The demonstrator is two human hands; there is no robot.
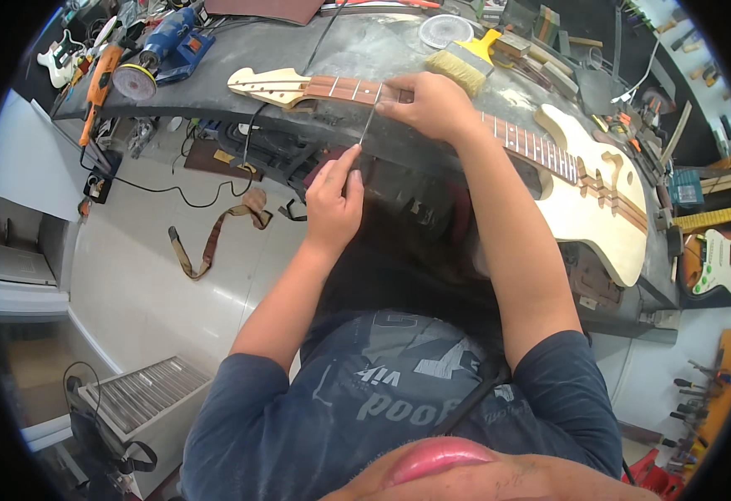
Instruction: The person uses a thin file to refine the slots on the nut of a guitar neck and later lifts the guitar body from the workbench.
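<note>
An unfinished pale wooden electric guitar [599, 217] lies on the workbench, its headstock [258, 86] to the left and its fretted neck [340, 88] running right to the body. A thin metal rod [367, 125], perhaps a file, crosses the neck at a slant. My left hand [335, 194] grips the rod's near end in front of the bench, fingers curled. My right hand [422, 103] pinches the rod's far part over the neck, its fingertips at the frets; what lies under them is hidden.
On the grey bench [232, 50] are a blue power tool [167, 46], an orange tool [102, 83], a yellow-handled brush [461, 63] and scattered wood pieces. A strap [211, 250] lies on the floor, a slatted metal unit [144, 392] at lower left. Guitars [712, 259] stand at right.
</note>
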